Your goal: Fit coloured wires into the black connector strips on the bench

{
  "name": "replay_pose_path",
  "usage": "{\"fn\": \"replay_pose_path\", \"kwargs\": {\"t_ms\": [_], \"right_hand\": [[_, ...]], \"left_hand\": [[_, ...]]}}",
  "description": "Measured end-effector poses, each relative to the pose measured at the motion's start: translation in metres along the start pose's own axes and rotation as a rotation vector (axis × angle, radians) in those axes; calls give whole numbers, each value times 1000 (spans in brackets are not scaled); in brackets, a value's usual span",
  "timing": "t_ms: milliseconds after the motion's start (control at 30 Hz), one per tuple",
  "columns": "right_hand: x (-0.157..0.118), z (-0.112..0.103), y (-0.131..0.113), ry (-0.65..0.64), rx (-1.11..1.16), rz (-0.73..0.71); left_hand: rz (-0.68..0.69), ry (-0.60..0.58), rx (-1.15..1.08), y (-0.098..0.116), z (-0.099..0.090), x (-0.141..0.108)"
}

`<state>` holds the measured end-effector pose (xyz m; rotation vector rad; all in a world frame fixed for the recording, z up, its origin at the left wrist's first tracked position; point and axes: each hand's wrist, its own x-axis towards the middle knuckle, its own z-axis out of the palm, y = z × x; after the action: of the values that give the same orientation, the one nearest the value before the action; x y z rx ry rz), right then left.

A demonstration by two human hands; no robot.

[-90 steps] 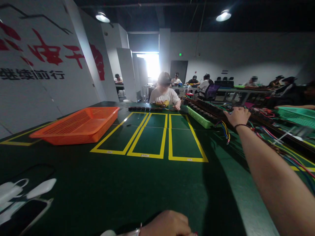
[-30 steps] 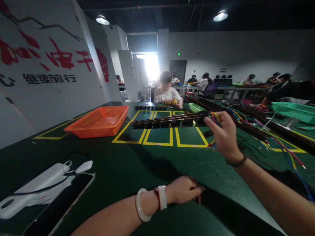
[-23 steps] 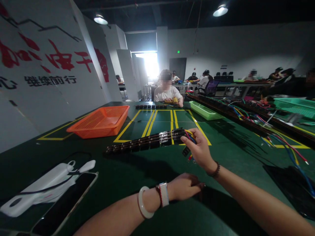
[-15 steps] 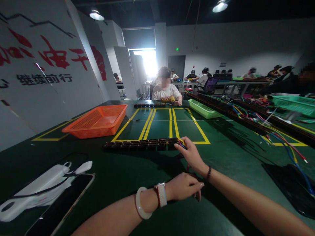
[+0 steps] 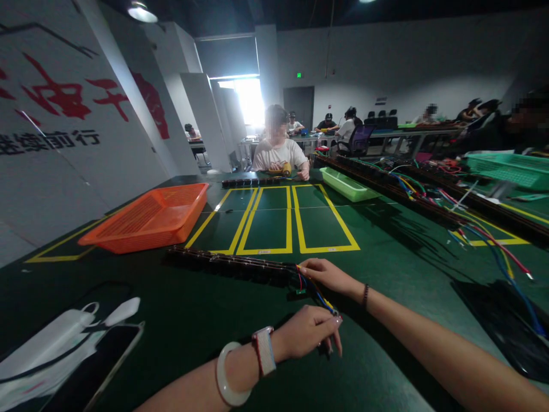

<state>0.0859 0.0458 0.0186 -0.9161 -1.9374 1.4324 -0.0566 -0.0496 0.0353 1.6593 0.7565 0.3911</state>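
Observation:
A long dark strip (image 5: 240, 264) lies on the green table, slanting down to the right. At its right end my right hand (image 5: 328, 276) has its fingers closed on the strip's edge. Coloured wires (image 5: 317, 293), yellow, blue and red, trail from that end toward my left hand (image 5: 311, 331), and a small green piece (image 5: 297, 294) hangs beside them. The wire tips are pinched between my left thumb and fingers. A white bangle and a watch are on my left wrist.
An orange basket (image 5: 150, 220) stands at left, a light green tray (image 5: 347, 184) beyond the yellow tape rectangles. More wired strips (image 5: 398, 186) cross the right side. A phone (image 5: 98, 366) and white items lie front left. A person (image 5: 278, 151) sits opposite.
The view has shifted. The strip's right end has come nearer and lower, with my right hand on it. The wires now stretch to my left hand, which has closed on their ends.

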Motion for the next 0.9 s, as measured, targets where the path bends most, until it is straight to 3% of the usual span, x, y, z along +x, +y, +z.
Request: {"fn": "replay_pose_path", "kwargs": {"t_ms": [267,533,733,900], "right_hand": [[-10,3,-3,-28,-236,-37],[-10,9,-13,15,-216,-90],[-7,4,-8,-42,-209,-74],[-6,-1,-8,-87,-201,-103]], "left_hand": [[-73,40,-152,8,-5,3],[-139,53,-475,-3,-8,10],[-127,218,-876,-11,-7,16],[-116,369,-1000,-12,-2,18]]}}
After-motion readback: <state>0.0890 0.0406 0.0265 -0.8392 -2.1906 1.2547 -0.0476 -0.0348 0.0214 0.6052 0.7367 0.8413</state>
